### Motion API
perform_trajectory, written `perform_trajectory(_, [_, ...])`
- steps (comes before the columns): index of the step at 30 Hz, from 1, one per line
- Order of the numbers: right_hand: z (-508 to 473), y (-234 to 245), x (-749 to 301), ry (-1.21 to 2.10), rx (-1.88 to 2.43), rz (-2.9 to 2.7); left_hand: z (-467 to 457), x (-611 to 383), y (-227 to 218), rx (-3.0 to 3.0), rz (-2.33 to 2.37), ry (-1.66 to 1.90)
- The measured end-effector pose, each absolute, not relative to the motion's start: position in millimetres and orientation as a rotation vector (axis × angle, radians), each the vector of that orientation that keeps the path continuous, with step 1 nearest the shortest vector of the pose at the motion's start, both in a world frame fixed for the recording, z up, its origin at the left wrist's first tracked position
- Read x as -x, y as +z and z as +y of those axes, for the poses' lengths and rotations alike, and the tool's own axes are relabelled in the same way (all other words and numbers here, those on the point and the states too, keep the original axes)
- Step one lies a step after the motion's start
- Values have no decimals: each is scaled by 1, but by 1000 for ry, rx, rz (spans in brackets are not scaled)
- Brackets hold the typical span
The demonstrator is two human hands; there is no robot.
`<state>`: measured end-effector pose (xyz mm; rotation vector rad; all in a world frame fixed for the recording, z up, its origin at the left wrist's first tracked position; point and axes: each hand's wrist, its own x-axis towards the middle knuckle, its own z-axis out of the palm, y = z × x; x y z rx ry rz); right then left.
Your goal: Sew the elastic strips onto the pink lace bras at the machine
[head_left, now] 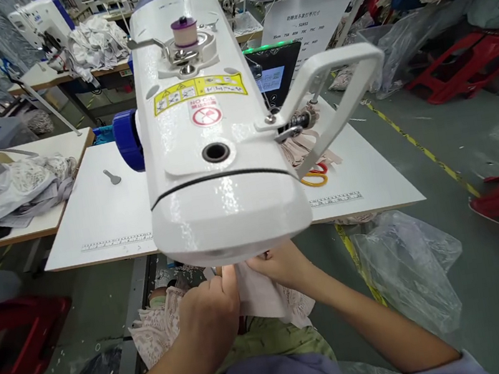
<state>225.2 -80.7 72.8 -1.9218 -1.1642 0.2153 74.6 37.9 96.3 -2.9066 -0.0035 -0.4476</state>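
The left grip [209,307] is curled closed on the left edge of a pale pink cloth [259,293]; the right grip [283,265] pinches its right side, thumb on top. The machine hides some fingertips. The cloth hangs between them, just on the near side of the white surface [101,204], above the person's lap. Lace [156,334] lies to the left of the left grip. Directly beyond stands a white sewing machine [229,209] with a blue handwheel [127,141] on its left. Scissors [315,179] with a yellow handle lie right of it, near bunched pink fabric [295,149]. A small grey metal piece [112,177] lies far left on the surface.
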Motion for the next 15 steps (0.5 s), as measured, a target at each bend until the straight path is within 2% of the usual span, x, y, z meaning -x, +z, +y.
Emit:
perform_trajectory(8, [-73, 91, -236, 380, 1756, -1117, 40, -79, 98, 2964, -69, -466])
perform_trajectory(15, [-74, 87, -239, 338, 1715, -1147, 42, -78, 96, 2996, -74, -513])
